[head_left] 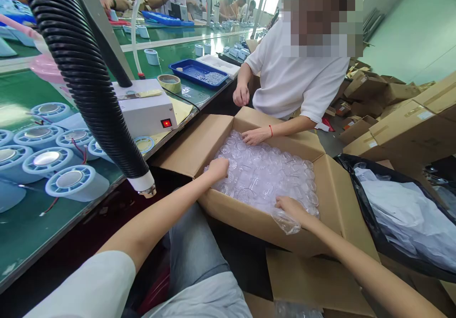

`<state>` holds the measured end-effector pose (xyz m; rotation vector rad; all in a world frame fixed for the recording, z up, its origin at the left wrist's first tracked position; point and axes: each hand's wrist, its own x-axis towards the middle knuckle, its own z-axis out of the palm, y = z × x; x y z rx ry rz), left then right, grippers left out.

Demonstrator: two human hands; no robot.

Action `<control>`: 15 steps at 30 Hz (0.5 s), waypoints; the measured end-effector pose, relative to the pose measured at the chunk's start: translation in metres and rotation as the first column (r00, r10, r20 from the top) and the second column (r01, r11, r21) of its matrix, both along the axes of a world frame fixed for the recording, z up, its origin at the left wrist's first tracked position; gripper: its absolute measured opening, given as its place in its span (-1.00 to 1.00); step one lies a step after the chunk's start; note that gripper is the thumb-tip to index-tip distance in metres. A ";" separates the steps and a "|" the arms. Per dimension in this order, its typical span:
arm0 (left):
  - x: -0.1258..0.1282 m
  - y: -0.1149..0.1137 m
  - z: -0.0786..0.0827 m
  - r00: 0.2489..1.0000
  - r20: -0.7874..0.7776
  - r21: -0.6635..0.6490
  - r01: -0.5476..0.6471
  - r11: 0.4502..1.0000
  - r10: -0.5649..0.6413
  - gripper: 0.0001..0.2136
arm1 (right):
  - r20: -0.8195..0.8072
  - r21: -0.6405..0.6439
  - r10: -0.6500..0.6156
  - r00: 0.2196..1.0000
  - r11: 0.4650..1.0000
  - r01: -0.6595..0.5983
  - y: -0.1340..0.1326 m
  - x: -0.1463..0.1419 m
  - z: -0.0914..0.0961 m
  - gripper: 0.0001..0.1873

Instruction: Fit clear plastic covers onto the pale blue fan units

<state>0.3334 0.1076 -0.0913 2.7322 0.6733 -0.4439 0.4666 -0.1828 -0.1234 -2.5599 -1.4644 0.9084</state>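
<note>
Green worktable (21,244) and piled cartons (401,135) flank an open box (245,223)

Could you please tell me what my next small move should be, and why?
Perhaps your right hand should tuck the clear film into the carton: the film hangs over its near edge, at that hand, while clear plastic pieces lie inside.

Plain brown, we see, on the cardboard box (242,220), and what a contrast with those clear plastic pieces (256,175), shimmering lilac-white! Green we get from the bench top (21,246), pale blue from the round housings (90,189), silver-grey from their discs (69,178). Now we spot black on the ribbed hose (81,71), white on the boxy unit (142,118), glowing red on its switch (166,123), deep blue on the tray (185,73), white on the T-shirt (288,80) opposite, bright red on the wristband (270,131).
</note>
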 end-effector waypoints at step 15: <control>0.011 -0.027 -0.009 0.972 0.056 -0.070 0.231 0.970 -0.228 -0.67 | -0.364 0.456 -0.246 0.898 0.794 0.402 -0.045 0.043 0.022 -0.70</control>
